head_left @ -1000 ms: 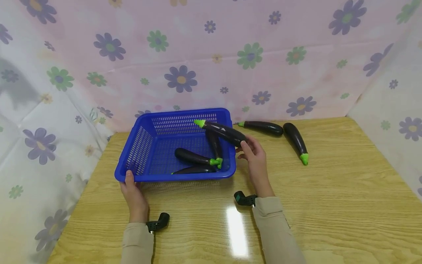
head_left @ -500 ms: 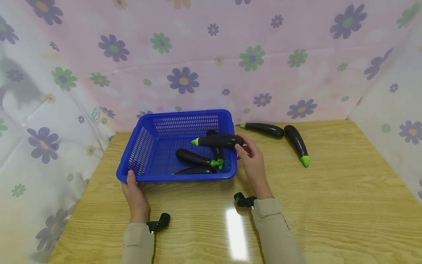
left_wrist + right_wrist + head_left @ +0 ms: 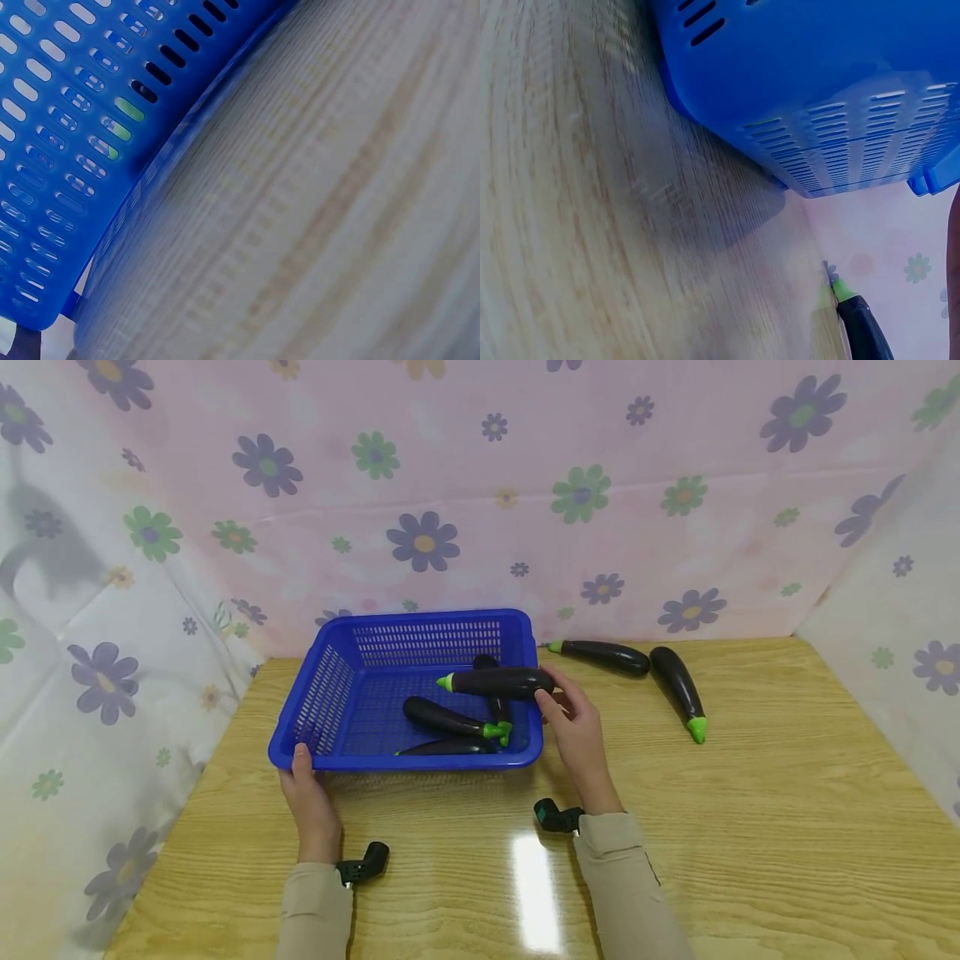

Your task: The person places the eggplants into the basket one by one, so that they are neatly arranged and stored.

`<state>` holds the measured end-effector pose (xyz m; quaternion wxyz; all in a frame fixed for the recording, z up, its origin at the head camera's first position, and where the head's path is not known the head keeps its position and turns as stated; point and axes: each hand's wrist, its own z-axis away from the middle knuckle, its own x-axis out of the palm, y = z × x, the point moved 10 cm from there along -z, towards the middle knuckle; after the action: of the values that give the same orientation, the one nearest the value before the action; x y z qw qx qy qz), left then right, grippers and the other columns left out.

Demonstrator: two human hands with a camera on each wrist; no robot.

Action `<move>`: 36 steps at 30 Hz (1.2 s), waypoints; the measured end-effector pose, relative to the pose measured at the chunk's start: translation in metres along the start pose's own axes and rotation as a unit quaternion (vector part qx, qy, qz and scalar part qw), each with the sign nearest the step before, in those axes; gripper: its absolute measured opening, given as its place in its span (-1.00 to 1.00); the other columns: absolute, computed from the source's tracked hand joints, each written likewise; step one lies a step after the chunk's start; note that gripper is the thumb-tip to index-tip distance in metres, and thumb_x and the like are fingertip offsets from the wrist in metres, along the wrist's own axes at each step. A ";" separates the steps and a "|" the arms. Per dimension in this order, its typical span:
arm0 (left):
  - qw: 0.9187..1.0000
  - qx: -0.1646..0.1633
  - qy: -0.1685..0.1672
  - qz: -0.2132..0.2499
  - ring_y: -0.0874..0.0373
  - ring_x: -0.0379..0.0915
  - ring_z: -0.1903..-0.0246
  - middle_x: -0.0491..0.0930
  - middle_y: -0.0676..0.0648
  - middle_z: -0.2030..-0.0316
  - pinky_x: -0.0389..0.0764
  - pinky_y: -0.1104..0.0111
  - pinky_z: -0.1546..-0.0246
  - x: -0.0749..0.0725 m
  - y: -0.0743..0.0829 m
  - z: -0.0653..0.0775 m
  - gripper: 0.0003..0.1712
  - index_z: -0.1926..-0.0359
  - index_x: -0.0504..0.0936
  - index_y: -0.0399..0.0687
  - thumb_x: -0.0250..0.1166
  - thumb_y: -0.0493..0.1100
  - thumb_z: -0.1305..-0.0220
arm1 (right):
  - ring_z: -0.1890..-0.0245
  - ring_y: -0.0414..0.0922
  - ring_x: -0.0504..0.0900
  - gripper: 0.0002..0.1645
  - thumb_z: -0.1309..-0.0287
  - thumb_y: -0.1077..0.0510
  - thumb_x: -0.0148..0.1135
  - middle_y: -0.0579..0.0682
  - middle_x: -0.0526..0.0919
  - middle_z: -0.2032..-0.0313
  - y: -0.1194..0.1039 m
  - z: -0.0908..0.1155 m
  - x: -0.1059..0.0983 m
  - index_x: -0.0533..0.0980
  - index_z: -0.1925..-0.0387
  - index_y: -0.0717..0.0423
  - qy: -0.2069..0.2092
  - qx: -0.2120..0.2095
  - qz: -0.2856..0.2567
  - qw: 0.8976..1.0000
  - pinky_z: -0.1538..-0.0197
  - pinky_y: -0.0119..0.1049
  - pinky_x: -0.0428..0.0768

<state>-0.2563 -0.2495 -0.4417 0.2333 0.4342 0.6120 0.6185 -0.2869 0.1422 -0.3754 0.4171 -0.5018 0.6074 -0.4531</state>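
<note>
Blue plastic makes up a rectangular slotted basket point(image 3: 405, 762) on a wood-grain bench point(image 3: 750, 827), seen from above. A person's left hand point(image 3: 309, 802) holds its near left corner, thumb over the rim; the other fingers are mostly hidden behind the wall. The right hand point(image 3: 576, 727) is at the basket's right side, its grip pinching the blunt end of a glossy dark eggplant point(image 3: 498, 682) between thumb and fingers. This held eggplant lies nearly level over the right part of the basket, its green cap pointing left. Whether it touches those beneath is unclear.

Inside the basket are three more eggplants: an upper eggplant point(image 3: 486, 661) partly covered by the held one, a middle eggplant point(image 3: 444, 717) with its cap to the right, and a lower eggplant point(image 3: 450, 746) partly hidden by the front rim. To the right, at the back of the bench, a sideways eggplant point(image 3: 606, 657) and a slanting eggplant point(image 3: 678, 685) lie end to end at an angle. Behind hangs a pink flowered cloth point(image 3: 465, 477).
</note>
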 end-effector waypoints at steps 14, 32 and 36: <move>1.000 0.003 0.000 0.019 0.10 0.13 -0.14 0.26 -0.08 -0.16 0.07 0.37 -0.19 0.001 0.000 0.000 -0.48 -0.23 0.19 0.03 -0.04 0.03 -0.28 | 0.16 -0.11 0.48 -0.49 -0.15 -0.04 0.10 -0.12 0.42 -0.05 0.003 0.000 0.002 0.37 -0.14 -0.03 -0.012 0.014 -0.002 1.000 0.18 -0.25 0.53; 1.000 0.000 0.003 0.018 0.11 0.15 -0.12 0.27 -0.07 -0.14 0.10 0.41 -0.15 0.001 0.000 0.000 -0.49 -0.22 0.21 0.04 -0.03 0.04 -0.27 | 0.16 -0.11 0.49 -0.49 -0.10 -0.13 0.12 -0.16 0.42 -0.04 0.031 -0.009 0.000 0.38 -0.12 -0.20 -0.011 0.001 -0.005 1.000 0.21 -0.22 0.53; 1.000 0.001 0.001 0.015 0.10 0.15 -0.12 0.28 -0.07 -0.14 0.11 0.40 -0.14 0.001 0.000 0.000 -0.49 -0.21 0.21 0.04 -0.03 0.04 -0.27 | 0.17 -0.11 0.49 -0.50 -0.13 -0.11 0.10 -0.13 0.43 -0.03 0.029 -0.009 -0.001 0.39 -0.12 -0.13 -0.011 -0.007 -0.002 1.000 0.22 -0.21 0.54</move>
<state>-0.2569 -0.2487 -0.4417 0.2226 0.4428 0.6059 0.6223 -0.3022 0.1464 -0.4018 0.4199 -0.5108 0.6049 -0.4437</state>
